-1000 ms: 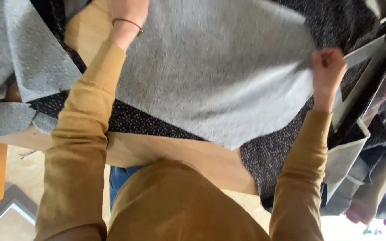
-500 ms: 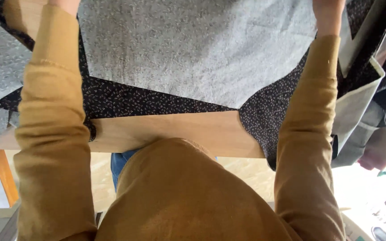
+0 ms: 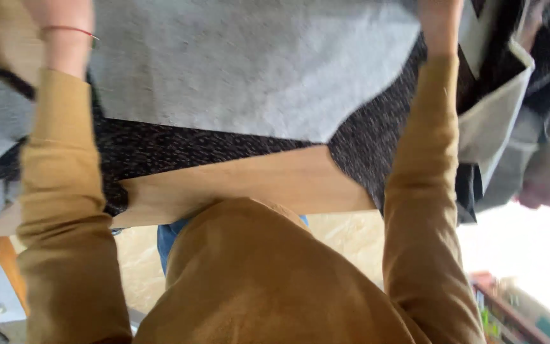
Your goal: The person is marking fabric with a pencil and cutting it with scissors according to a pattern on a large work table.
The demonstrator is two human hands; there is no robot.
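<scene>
Left hand (image 3: 58, 19) is mostly cut off by the top edge; only the wrist with a thin red string bracelet (image 3: 71, 29) and the heel of the hand show, so I cannot tell whether it is clenched or released. It sits at the left border of the large pale grey felt-like fabric sheet (image 3: 249, 70), overlapping or touching it; fingers are out of frame. Mustard-yellow knit sleeves (image 3: 65, 210) cover both forearms and the torso fills the bottom centre. Under the grey sheet lies a black speckled fabric piece (image 3: 179, 146), spread over a light wooden tabletop (image 3: 256, 181) whose near edge shows bare. More grey cloth at the far left edge is blurred, shape unclear. Right hand (image 3: 439, 22) is also cropped at the top; just the wrist and lower palm are visible at the grey sheet's right corner, grip cannot be told. Further right, a bundle of grey and dark folded cloths (image 3: 498, 127) hangs, blurred, and a pinkish blob low on it could be another person's hand, too smeared to be sure.

Versus a second ago: both hands have moved up, away from the body, out of frame; back then the right fist was fully visible pinching the grey sheet's corner. The grey sheet now lies further up the table, exposing more black fabric and wood.
</scene>
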